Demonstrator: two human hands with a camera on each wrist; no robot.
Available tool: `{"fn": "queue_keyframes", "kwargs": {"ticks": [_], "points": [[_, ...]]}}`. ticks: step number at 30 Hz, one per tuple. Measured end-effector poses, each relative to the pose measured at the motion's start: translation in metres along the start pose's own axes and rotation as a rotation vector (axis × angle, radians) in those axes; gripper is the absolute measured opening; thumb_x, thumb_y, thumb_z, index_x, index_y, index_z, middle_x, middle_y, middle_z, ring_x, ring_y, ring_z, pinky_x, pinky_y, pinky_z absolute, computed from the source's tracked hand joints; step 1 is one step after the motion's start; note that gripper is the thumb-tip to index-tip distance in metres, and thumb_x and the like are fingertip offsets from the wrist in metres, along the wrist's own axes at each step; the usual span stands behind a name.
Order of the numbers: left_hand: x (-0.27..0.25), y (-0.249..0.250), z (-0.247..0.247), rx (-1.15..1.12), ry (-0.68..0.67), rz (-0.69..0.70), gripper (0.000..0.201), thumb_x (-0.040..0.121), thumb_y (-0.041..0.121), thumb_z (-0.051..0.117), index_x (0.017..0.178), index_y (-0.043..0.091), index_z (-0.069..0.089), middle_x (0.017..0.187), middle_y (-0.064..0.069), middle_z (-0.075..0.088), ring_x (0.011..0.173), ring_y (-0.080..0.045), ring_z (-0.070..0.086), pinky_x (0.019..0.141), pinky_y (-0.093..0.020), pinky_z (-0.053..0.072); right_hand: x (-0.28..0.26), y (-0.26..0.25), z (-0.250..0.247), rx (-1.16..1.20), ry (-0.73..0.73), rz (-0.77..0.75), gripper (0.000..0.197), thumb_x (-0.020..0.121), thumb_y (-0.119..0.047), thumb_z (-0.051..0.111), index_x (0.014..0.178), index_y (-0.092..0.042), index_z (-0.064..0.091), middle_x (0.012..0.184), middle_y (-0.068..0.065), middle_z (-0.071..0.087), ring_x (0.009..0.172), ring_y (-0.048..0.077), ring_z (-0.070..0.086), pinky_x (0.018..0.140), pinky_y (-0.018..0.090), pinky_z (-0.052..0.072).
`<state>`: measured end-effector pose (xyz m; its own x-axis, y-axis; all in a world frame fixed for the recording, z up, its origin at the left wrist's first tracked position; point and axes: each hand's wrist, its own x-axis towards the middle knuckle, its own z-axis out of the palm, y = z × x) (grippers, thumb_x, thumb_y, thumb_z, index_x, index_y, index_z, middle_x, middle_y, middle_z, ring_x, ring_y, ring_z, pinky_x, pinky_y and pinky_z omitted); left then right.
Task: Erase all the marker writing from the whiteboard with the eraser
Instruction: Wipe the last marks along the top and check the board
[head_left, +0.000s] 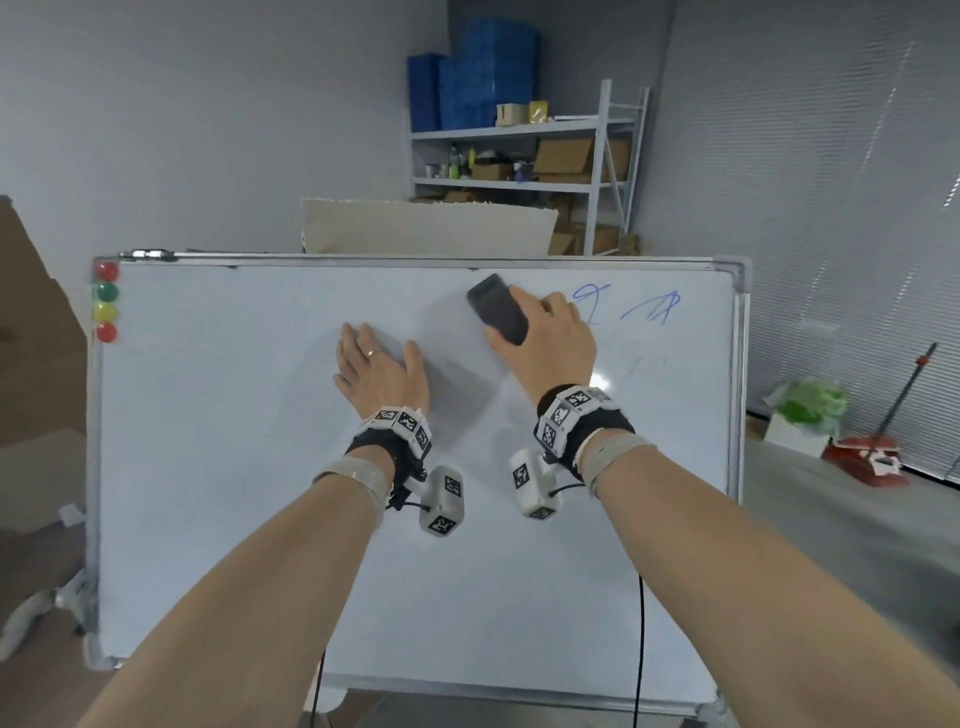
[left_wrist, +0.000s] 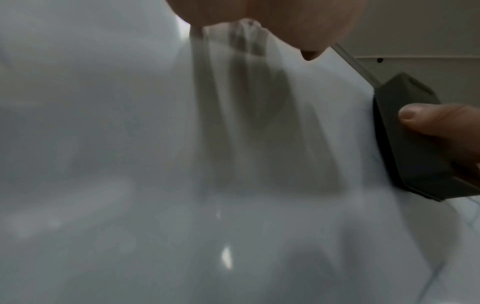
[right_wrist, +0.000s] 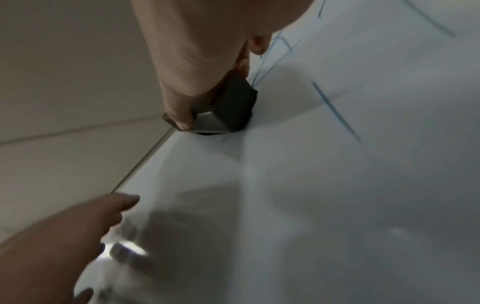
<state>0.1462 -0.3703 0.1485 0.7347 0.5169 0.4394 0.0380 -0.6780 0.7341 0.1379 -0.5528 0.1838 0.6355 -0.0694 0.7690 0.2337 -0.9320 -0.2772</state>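
The premises appeared to be a storeroom or back office used for storage. A grey metal shelving rack (head_left: 524, 171) stood against the rear wall, loaded with brown cardboard boxes (head_left: 563, 158), small bottles and tins, and stacked blue plastic crates (head_left: 472, 78) on top. A large sheet of pale cardboard (head_left: 426, 226) leaned behind a white, aluminium-framed whiteboard (head_left: 208, 467) bearing four round coloured magnets (head_left: 106, 301). Grey walls and closed grey slatted blinds (head_left: 831, 182) enclosed the room. A red dustpan with a long-handled broom (head_left: 867, 457) sat on the bare floor at the right.
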Motion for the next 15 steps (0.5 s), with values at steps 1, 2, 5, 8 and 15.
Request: {"fn": "queue_keyframes", "kwargs": {"ticks": [1, 2, 5, 8, 15], "points": [[0.0, 0.007, 0.003, -0.006, -0.007, 0.026, 0.069, 0.096, 0.042, 0.041, 0.155, 0.013, 0.021, 0.165, -0.003, 0.009, 0.153, -0.022, 0.007, 0.123, -0.046, 0.01, 0.006, 0.005, -0.005, -0.009, 0.013, 0.067, 0.059, 0.082, -0.061, 0.059, 0.132, -0.031, 0.054, 0.107, 0.005, 0.057, 0.097, 0.027, 0.054, 0.077, 0.036, 0.045], [-0.002, 0.015, 0.006, -0.018, -0.015, 0.048, 0.068, 0.095, 0.041, 0.041, 0.155, 0.014, 0.02, 0.165, -0.003, 0.008, 0.153, -0.022, 0.006, 0.123, -0.046, 0.01, 0.01, 0.012, -0.01, -0.024, 0.027, 0.119, 0.059, 0.082, -0.062, 0.058, 0.133, -0.032, 0.053, 0.108, 0.004, 0.057, 0.098, 0.028, 0.052, 0.078, 0.036, 0.043], [-0.008, 0.038, 0.019, -0.047, -0.031, 0.08, 0.069, 0.095, 0.038, 0.042, 0.155, 0.016, 0.02, 0.165, -0.001, 0.008, 0.153, -0.021, 0.004, 0.123, -0.047, 0.008, 0.015, 0.036, -0.025, -0.072, 0.064, 0.188, 0.061, 0.085, -0.064, 0.053, 0.136, -0.03, 0.05, 0.109, 0.005, 0.056, 0.1, 0.028, 0.051, 0.079, 0.037, 0.042], [-0.012, 0.053, 0.03, -0.04, -0.007, 0.063, 0.071, 0.093, 0.038, 0.042, 0.156, 0.016, 0.017, 0.165, -0.001, 0.006, 0.153, -0.021, 0.002, 0.123, -0.047, 0.003, 0.012, 0.068, -0.04, -0.105, 0.118, 0.267, 0.064, 0.088, -0.064, 0.049, 0.14, -0.027, 0.046, 0.114, 0.008, 0.056, 0.106, 0.03, 0.051, 0.083, 0.041, 0.046], [-0.026, 0.08, 0.054, -0.067, 0.079, 0.019, 0.079, 0.086, 0.038, 0.044, 0.156, 0.011, 0.017, 0.165, -0.006, 0.01, 0.153, -0.025, 0.005, 0.123, -0.05, 0.003, -0.001, 0.144, -0.071, -0.18, 0.289, 0.428, 0.066, 0.092, -0.057, 0.05, 0.147, -0.024, 0.033, 0.113, 0.015, 0.058, 0.095, 0.035, 0.058, 0.077, 0.046, 0.052]]}}
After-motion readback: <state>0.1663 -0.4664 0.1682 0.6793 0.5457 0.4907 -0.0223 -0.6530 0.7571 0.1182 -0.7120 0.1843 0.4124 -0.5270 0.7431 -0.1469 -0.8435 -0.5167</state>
